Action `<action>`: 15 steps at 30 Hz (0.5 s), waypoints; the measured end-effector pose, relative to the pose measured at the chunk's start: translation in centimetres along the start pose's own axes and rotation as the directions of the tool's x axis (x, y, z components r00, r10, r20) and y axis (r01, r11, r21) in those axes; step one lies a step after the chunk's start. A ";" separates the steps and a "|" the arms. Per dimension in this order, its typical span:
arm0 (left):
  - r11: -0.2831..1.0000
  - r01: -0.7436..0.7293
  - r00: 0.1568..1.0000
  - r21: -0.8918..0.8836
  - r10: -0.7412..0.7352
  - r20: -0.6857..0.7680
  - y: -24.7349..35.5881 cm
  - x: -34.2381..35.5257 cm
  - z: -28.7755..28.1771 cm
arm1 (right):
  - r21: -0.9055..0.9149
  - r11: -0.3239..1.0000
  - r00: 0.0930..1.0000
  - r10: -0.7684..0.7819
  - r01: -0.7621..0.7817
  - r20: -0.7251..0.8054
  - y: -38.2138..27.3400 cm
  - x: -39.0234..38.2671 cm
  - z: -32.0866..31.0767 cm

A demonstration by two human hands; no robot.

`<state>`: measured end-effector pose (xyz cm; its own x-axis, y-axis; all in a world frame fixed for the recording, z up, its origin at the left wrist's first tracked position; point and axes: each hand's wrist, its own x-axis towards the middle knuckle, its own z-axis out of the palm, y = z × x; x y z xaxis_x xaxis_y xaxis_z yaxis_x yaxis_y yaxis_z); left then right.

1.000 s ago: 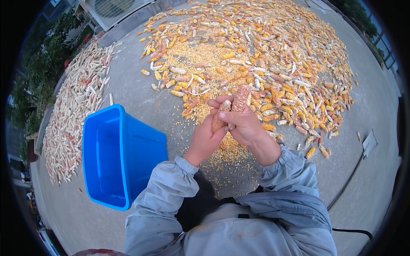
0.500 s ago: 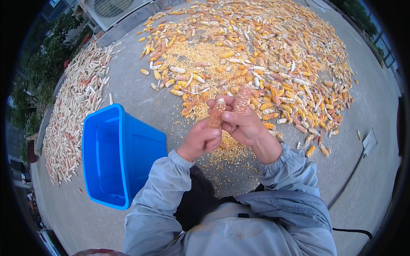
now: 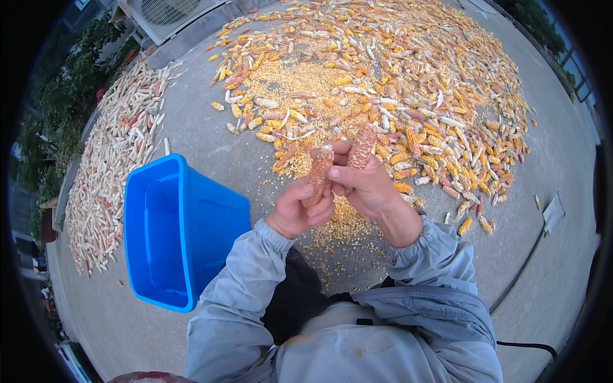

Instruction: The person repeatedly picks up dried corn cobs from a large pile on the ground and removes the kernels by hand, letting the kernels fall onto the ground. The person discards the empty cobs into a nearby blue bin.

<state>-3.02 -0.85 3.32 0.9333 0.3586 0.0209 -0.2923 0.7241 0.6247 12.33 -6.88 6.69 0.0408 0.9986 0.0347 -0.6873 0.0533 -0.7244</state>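
My left hand (image 3: pixel 297 207) is closed round the lower part of a reddish, pale-tipped corn cob (image 3: pixel 318 172), tilted upward. My right hand (image 3: pixel 370 195) grips a second pinkish, pitted cob (image 3: pixel 361 145) upright beside it, and its thumb presses on the first cob. Some fingertips are hidden behind the cobs. Loose yellow kernels (image 3: pixel 341 233) lie on the ground below my hands. A broad spread of yellow and reddish ears and kernels (image 3: pixel 434 140) lies beyond them.
A blue plastic tub (image 3: pixel 214 223) stands at my left. Behind it lies a heap of pale cobs (image 3: pixel 115 147). An air-conditioner unit (image 3: pixel 169 16) sits at the top left, plants along the left edge. A flat long-handled tool (image 3: pixel 553 210) and black cable (image 3: pixel 523 346) lie at the right.
My left hand has slid slightly down and left, with the cob in it turning a little more diagonal. My right hand has shifted slightly while keeping its cob.
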 end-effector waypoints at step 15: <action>0.971 -0.037 0.961 0.236 0.099 -0.258 -0.4 0.4 1.3 | -0.077 0.994 0.990 -0.090 0.082 -0.107 0.9 1.0 -2.5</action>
<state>-2.25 -1.79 4.08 0.8139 0.5686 -0.1194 -0.2692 0.5511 0.7898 13.57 -5.85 4.40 0.1798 0.9834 0.0254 -0.6235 0.1339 -0.7702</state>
